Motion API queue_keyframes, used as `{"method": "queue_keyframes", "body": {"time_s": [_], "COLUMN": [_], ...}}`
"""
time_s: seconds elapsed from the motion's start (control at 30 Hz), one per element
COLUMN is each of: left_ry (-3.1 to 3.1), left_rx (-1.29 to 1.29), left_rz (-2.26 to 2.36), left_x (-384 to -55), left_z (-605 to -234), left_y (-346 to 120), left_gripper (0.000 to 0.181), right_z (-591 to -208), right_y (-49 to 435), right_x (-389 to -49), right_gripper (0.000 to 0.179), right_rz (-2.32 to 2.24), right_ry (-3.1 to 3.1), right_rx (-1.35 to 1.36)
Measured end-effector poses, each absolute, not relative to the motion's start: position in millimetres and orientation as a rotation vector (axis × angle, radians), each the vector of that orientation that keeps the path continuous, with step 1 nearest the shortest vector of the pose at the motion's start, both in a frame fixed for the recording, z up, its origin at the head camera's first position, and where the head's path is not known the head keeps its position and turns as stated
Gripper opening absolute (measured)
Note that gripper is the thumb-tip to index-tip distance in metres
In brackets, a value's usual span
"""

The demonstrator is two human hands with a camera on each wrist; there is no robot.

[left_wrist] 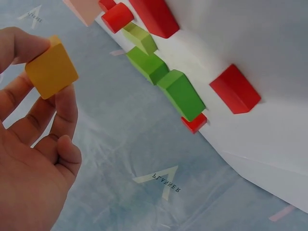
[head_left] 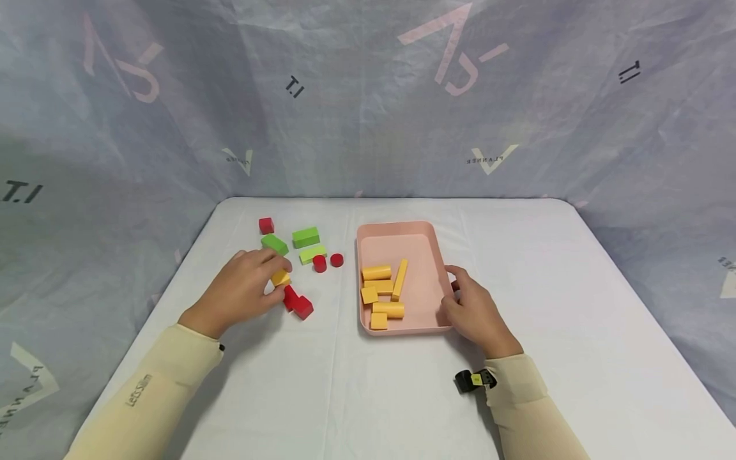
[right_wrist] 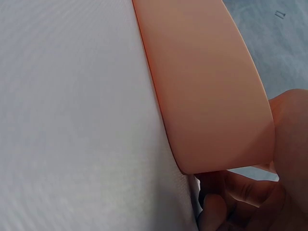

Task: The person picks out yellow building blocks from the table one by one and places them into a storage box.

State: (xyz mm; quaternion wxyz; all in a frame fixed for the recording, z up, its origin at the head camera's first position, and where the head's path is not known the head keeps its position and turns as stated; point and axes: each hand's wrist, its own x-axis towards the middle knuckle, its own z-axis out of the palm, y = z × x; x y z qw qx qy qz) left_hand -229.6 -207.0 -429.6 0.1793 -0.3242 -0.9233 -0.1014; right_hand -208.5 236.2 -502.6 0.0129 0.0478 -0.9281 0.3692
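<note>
My left hand (head_left: 244, 287) pinches a yellow cube (left_wrist: 52, 70) between thumb and fingertips, above the left side of the table. Just below it lie red blocks (head_left: 303, 307), with green blocks (head_left: 306, 237) beyond. On the right, my right hand (head_left: 474, 313) holds the near right corner of a pink tray (head_left: 422, 268), thumb at the rim and the other fingers outside the wall. A dark red patch (head_left: 455, 285) shows among those fingers. Inside the tray, along its left side, lie several yellow blocks (head_left: 378, 287): cylinders, cubes and bars.
Two small red cylinders (head_left: 319, 263) stand between the green blocks and the tray. A red cube (head_left: 266, 225) lies near the far left of the white table (head_left: 391, 396). Grey printed cloth (head_left: 356, 128) hangs behind the table and at its sides.
</note>
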Motion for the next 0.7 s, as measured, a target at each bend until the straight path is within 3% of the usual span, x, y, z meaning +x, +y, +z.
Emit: {"method": "queue_keyframes", "body": {"time_s": [0.7], "left_ry": [-2.542], "left_rx": [-1.014], "left_rz": [-0.330], "left_x": [-233.0], "left_z": [-434.3], "left_y": [-186.8], "left_gripper": [0.024], "right_z": [-502.4], "right_y": [236.7], "right_x": [-208.2], "right_gripper": [0.067], "right_rz": [1.140], "right_ry": [-2.895], "right_rx": [0.129]}}
